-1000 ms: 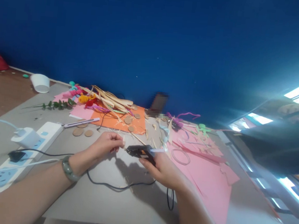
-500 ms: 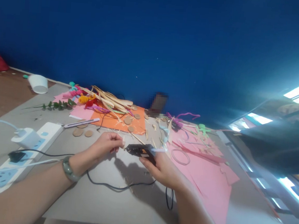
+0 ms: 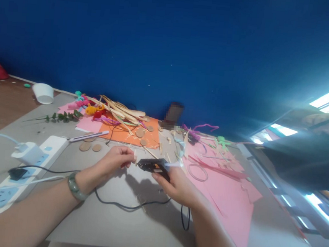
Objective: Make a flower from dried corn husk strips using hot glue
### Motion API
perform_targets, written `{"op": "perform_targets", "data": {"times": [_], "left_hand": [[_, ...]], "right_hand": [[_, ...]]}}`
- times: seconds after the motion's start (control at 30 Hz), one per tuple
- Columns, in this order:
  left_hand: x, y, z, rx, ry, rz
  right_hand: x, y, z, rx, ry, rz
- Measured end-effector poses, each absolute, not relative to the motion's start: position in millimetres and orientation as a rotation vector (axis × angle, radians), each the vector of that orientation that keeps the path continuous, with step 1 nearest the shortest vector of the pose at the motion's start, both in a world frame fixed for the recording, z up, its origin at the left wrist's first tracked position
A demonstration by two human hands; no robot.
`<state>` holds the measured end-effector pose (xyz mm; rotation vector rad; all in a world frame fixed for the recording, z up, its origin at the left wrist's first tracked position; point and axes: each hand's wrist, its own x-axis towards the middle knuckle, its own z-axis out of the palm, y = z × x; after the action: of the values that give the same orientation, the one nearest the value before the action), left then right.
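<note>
Evidently, steadiness matters most in this close work at the centre of the frame. The right hand (image 3: 178,185) is wrapped around the handle of a black glue gun (image 3: 153,164), whose tip (image 3: 139,164) points left, toward the left hand (image 3: 119,159). That hand pinches a small pale piece (image 3: 135,158) between thumb and fingers; it is too small to tell what it is made of. Tip and piece are just beside each other, and whether they touch I cannot tell.

A gun like this probably runs hot, so the fingers do best at the far edge of the piece, clear of the tip. A light, even squeeze should serve better than a hard one, and wrists braced on the table (image 3: 115,228) would calm any shake. The glue stick (image 3: 174,164) pokes out at the gun's back, right of centre, so some seems left to feed. The cord (image 3: 125,206) sags across lower centre; without slack it may tug the aim aside. The pink sheet (image 3: 228,210) at lower right lies near the right arm (image 3: 215,231) and could shift if brushed. The orange sheet (image 3: 117,136) lies above the hands in the frame, so drips should miss it
</note>
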<state>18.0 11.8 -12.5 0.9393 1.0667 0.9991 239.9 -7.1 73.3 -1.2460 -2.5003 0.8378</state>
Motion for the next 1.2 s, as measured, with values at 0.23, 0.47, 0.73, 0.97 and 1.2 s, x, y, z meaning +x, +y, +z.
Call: {"op": "perform_targets", "data": {"times": [0.23,0.47,0.73,0.97,1.2], "left_hand": [[17.0,11.3,-12.7,0.92,1.056,1.014],[17.4,11.6,-10.4,0.887,1.05,1.007],[18.8,11.4,-11.4,0.909,1.054,1.0],[18.4,11.1,-10.5,0.909,1.053,1.007],[18.0,11.4,-11.3,0.909,1.051,1.017]], "right_hand": [[239.7,-9.1,75.4,-1.25,-2.487,0.839],[240.7,-10.1,73.9,-1.219,-2.494,0.873],[239.8,-8.8,71.7,-1.259,-2.501,0.801],[239.1,-10.8,74.4,-1.208,-2.518,0.88],[240.7,-9.9,75.2,-1.223,-2.483,0.878]]}}
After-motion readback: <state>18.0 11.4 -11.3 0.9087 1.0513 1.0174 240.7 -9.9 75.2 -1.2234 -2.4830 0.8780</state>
